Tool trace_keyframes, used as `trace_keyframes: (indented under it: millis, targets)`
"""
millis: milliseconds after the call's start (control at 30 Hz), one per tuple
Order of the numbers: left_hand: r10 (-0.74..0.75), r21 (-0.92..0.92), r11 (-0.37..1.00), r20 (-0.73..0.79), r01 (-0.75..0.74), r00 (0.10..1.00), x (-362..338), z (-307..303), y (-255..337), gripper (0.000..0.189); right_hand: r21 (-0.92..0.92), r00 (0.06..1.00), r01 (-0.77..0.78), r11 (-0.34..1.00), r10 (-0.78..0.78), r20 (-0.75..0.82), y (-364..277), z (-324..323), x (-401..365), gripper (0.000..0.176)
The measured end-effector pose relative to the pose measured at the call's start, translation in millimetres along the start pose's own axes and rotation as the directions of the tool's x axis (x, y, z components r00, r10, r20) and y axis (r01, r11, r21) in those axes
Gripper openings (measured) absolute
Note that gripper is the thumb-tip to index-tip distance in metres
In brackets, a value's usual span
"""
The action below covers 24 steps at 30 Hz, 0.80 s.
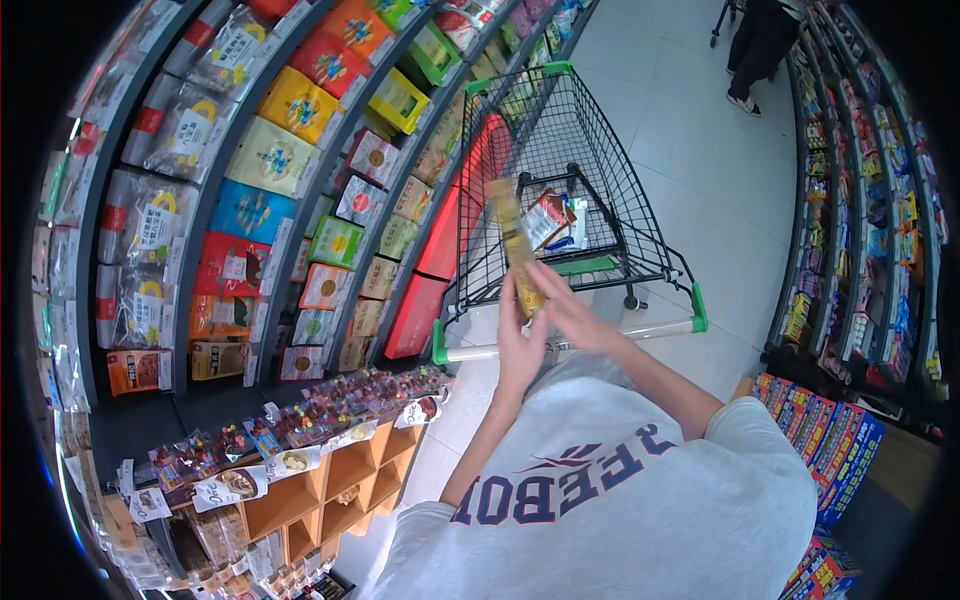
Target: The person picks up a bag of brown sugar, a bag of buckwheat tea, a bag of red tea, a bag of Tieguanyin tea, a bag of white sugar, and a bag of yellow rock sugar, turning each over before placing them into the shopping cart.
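Note:
A long, narrow yellow-gold package (516, 248) is held up in front of the shirt, above the near end of a shopping cart (640, 245). My left hand (518, 335) is closed round its lower end. From the right, my right hand (568, 312) grips the same lower end, fingers against it. The package's upper part is slightly blurred and tilts to the left over the basket. Inside the cart lie a red and brown packet (546, 220) and a blue and white packet (575, 232).
Shelves of bagged goods (250, 210) curve along the left, above a wooden display stand (285, 503). More shelves (870, 200) line the right, with stacked blue boxes (835, 440) nearer. Up the aisle, a person in dark trousers (762, 45) stands beside another cart.

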<state>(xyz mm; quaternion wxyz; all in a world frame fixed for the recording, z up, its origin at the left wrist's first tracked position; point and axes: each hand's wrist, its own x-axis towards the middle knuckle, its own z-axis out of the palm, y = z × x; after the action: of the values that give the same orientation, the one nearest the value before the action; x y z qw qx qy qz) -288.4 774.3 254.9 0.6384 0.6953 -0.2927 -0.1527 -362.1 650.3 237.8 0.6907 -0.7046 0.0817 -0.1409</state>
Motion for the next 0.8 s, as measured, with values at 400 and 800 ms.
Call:
trace_keyframes:
  millis: [400, 800]
  targets:
    - [-0.458, -0.637, 0.681, 0.013, 0.361, 0.889, -9, -31, -4, 0.051, 0.122, 0.945, -0.114, 0.986, 0.145, -0.294, 15, 6, 10, 0.063]
    - [-0.146, 0.579, 0.795, -0.103, 0.179, 0.984, 1, -63, -46, 0.041, 0.485, 0.842, -0.397, 0.779, 0.52, -0.146, 77, -59, 67, 0.057]
